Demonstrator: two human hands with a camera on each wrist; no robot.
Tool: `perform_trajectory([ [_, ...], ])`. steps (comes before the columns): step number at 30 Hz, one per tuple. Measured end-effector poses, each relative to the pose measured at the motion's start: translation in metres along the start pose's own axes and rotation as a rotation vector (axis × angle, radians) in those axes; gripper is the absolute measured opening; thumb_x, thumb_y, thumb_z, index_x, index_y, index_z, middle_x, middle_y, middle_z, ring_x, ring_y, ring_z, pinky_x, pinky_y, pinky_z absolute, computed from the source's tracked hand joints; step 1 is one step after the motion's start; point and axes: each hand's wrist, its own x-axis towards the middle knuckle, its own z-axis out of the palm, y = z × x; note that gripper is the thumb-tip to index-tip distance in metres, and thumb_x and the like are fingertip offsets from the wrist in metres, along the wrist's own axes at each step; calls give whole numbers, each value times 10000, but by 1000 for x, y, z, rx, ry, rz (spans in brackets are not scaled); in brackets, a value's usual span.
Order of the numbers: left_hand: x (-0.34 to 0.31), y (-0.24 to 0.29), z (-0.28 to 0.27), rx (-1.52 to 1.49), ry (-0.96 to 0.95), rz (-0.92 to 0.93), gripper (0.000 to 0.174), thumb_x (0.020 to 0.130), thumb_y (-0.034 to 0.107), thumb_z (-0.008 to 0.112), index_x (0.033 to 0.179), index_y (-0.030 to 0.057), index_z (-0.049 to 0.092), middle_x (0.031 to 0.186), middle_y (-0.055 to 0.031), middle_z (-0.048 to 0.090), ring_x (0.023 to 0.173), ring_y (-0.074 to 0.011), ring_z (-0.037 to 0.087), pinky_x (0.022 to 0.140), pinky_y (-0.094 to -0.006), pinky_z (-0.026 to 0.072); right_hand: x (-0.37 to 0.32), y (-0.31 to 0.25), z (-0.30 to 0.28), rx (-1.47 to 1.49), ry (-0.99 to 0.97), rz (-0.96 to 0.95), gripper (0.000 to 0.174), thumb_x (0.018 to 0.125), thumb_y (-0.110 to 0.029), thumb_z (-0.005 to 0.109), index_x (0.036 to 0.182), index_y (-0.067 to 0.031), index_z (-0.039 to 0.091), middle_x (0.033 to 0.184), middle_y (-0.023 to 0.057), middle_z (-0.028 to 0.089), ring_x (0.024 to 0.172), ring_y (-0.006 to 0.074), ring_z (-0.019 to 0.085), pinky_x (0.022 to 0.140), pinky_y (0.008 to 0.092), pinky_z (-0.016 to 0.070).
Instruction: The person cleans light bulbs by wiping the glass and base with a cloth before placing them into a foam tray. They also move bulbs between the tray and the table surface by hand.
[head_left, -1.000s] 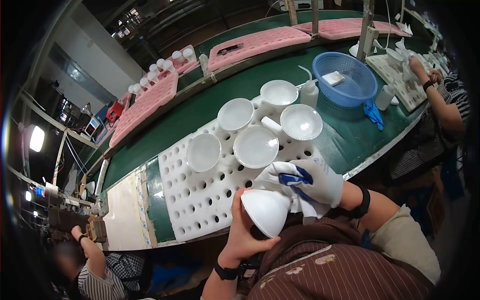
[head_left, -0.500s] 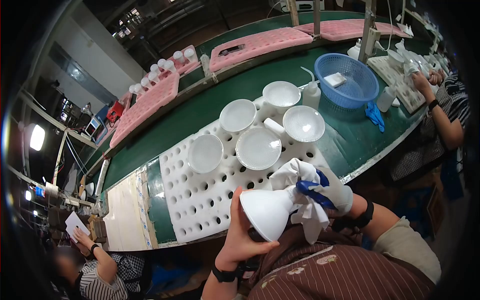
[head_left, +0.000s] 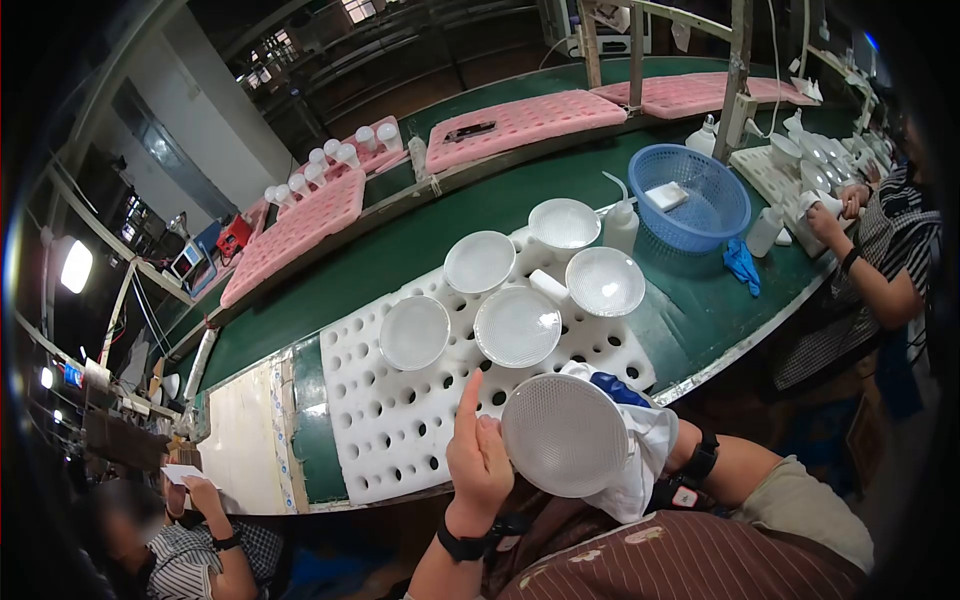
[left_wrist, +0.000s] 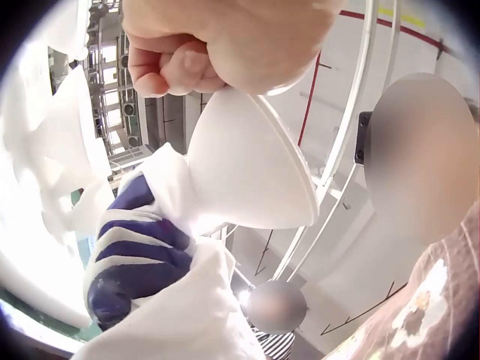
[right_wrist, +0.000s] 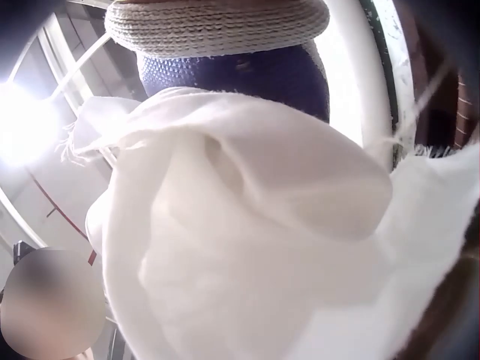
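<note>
A white reflector bulb (head_left: 565,435) with a textured round lens faces the head camera at the front of the foam tray (head_left: 370,430). Behind it, my right hand (left_wrist: 135,255), in a white glove with blue-coated fingers, grips its narrow neck through a white cloth (right_wrist: 247,225). The cloth hangs in folds and hides the bulb's base. My bare left hand (head_left: 480,465) is right at the bulb's left edge, index finger raised and the other fingers bent, holding nothing. In the left wrist view it overlaps the side of the bulb's white shell.
Several similar bulbs (head_left: 517,327) stand lens up in the holed tray. Behind are a squeeze bottle (head_left: 620,228), a blue basket (head_left: 690,235) and a crumpled blue glove (head_left: 742,266). Pink foam trays (head_left: 540,115) line the back. People work at right (head_left: 880,270) and left (head_left: 190,555).
The bulb has turned from side-on to lens toward the head camera. My left hand has let go of its rim. The cloth-wrapped right hand is now mostly behind the bulb.
</note>
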Motion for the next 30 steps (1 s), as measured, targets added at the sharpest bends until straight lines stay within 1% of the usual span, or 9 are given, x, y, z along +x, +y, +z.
perform_trajectory([
  [5,-8,-19,-16,-291,-9,-148,482,1015,114,394,1460,-56,320,693,29,509,585,-38,391,555,-199,361,3,-2,-31,-66,104,-98,399,1031,-304,464,1346,-59,484,1282,95,591,1135,140,610,960,278,515],
  [8,-5,9,-14,106,-11,57,547,1015,179,468,1481,-41,282,887,-60,594,751,-123,526,726,-271,459,6,-10,-2,-44,87,-50,412,1026,-326,470,1332,-51,479,1251,89,597,1113,141,612,952,284,509],
  [11,9,46,-2,390,69,269,571,963,165,535,1443,-61,324,1137,-182,600,1024,-293,564,1063,-455,342,14,-10,24,-96,53,-28,391,1023,-334,471,1301,-58,477,1181,70,606,1052,145,624,934,293,503],
  [13,12,43,-2,385,14,239,623,955,171,550,1470,-48,278,1326,-211,518,1170,-348,496,1077,-460,317,12,-7,27,-68,58,-13,382,1023,-330,470,1297,-65,480,1177,69,606,1045,146,626,932,295,507],
  [17,23,-11,-23,367,27,63,561,939,126,551,1437,-45,358,1243,-194,592,1107,-330,562,1012,-417,396,1,-8,17,3,29,-15,376,1018,-322,484,1301,-74,485,1169,72,622,1015,145,648,878,286,543],
  [19,21,-21,-34,294,-64,-431,480,921,73,550,1376,-44,456,1134,-178,659,1040,-308,622,919,-372,467,-4,-6,6,45,61,8,374,1017,-310,491,1312,-80,493,1162,67,639,988,144,666,831,273,567],
  [23,7,-24,-26,87,-31,-360,424,905,22,541,1323,-42,518,1025,-156,703,963,-277,666,873,-340,499,-5,-4,-4,-98,109,-31,382,1018,-308,492,1324,-80,491,1178,53,638,992,141,665,827,275,570],
  [28,-7,-23,-1,-50,-483,39,540,864,103,646,1366,-24,489,1374,-217,514,1264,-304,510,1069,-388,385,0,3,-1,-173,58,-13,378,1011,-284,498,1324,-72,501,1208,70,625,1018,161,655,852,288,551],
  [30,-10,-24,18,-217,-433,46,623,820,117,715,1377,-21,474,1378,-196,516,1252,-274,522,1051,-372,408,5,9,-2,-239,32,-5,376,1008,-274,501,1323,-69,505,1220,78,620,1028,169,650,863,294,544],
])
